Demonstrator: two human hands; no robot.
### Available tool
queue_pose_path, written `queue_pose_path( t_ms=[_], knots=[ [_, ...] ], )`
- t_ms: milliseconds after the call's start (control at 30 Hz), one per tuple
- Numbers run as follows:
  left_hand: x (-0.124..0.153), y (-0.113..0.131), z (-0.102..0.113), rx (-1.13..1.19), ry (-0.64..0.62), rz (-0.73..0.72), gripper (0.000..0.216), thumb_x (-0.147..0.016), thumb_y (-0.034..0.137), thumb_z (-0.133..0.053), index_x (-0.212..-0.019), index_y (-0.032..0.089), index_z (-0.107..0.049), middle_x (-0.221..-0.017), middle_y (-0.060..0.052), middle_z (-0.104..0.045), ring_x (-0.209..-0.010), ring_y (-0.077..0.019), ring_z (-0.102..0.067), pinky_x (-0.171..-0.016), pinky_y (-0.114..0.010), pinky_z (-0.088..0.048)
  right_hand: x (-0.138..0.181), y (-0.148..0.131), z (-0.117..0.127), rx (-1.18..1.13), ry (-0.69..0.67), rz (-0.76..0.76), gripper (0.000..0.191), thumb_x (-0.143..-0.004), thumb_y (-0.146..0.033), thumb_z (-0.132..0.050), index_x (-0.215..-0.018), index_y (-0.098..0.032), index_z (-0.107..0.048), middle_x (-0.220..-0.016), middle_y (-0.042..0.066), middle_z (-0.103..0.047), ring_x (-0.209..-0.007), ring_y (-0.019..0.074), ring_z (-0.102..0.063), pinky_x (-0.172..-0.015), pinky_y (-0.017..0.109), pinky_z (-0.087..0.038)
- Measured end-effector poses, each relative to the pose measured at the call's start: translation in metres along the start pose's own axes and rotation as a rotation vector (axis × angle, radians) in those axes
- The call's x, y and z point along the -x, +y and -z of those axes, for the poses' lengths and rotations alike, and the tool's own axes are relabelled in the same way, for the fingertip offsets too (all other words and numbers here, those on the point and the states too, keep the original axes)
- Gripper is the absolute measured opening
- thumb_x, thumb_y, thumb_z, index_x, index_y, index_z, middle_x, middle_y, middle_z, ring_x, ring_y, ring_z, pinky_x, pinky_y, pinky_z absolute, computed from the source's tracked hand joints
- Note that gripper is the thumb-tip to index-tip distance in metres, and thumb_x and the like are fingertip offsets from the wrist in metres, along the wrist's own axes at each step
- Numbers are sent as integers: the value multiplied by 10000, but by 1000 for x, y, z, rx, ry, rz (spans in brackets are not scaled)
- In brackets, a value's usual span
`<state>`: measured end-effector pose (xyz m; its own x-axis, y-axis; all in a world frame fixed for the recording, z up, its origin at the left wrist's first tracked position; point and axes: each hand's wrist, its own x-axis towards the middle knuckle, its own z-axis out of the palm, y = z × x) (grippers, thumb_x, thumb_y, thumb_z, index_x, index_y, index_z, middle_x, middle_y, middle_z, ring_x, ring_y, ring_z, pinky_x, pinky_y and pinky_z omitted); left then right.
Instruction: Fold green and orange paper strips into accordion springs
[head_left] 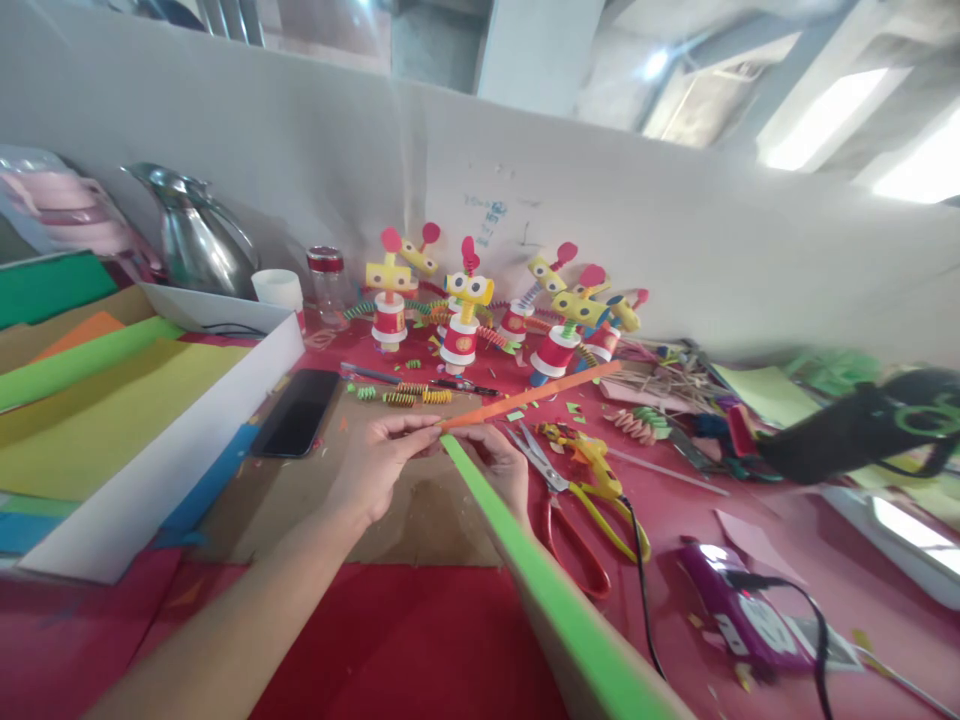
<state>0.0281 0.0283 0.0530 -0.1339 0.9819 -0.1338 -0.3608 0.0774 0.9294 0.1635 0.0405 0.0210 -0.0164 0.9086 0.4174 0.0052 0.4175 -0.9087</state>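
Where an orange paper strip (541, 393) and a green paper strip (536, 560) meet, my left hand (386, 455) pinches them between thumb and fingertips. My right hand (496, 458) is closed on the same junction from the other side, partly behind the green strip. The orange strip points away to the right; the green one runs toward me over my right forearm. Below the hands lies a brown cardboard sheet (247, 515). Folded paper springs (401, 396) rest just beyond them. Scissors with red and yellow handles (553, 480) lie beside my right hand, next to a yellow glue gun (600, 470).
Several paper-cup robot figures (460, 340) stand along the white partition (315, 150). At left are a black phone (298, 412) and a white box (202, 430) of coloured paper. A steel jug (199, 235) stands behind it. A purple device (742, 610) with a cord lies at right.
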Motion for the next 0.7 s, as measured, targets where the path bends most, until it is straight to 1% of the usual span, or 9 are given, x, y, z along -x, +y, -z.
queue_pose_path(
  t_ms=[200, 400, 567, 700],
  knots=[
    [3, 1, -3, -22, -47, -15, 185, -614, 191, -773, -795, 157, -750, -774, -70, -737, -724, -171, -666, -832, -357, -497, 2, -5, -3, -45, 41, -80, 66, -786, -246, -631, -795, -191, -667, -701, 14, -687, -669, 150, -644, -658, 288, -532],
    [1, 0, 0, -112, -90, -70, 176, -649, 191, -740, -823, 177, -761, -771, -58, -735, -753, -171, -648, -827, -332, -497, 2, -11, -3, -72, 61, -147, 103, -756, -267, -671, -808, -180, -687, -751, 32, -708, -697, 159, -657, -684, 300, -535],
    [3, 0, 1, -126, -93, -70, 158, -652, 190, -731, -808, 183, -759, -778, -54, -734, -774, -177, -647, -847, -339, -488, 3, -10, -3, -66, 55, -147, 124, -761, -285, -669, -818, -176, -684, -760, 36, -706, -719, 167, -656, -696, 307, -527],
    [4, 0, 0, -112, -102, -72, 156, -631, 203, -754, -785, 181, -749, -788, -46, -729, -797, -177, -645, -849, -324, -478, 5, -11, -5, -48, 83, -148, 101, -766, -272, -661, -796, -176, -668, -746, 25, -692, -702, 156, -644, -672, 288, -512]
  ],
)
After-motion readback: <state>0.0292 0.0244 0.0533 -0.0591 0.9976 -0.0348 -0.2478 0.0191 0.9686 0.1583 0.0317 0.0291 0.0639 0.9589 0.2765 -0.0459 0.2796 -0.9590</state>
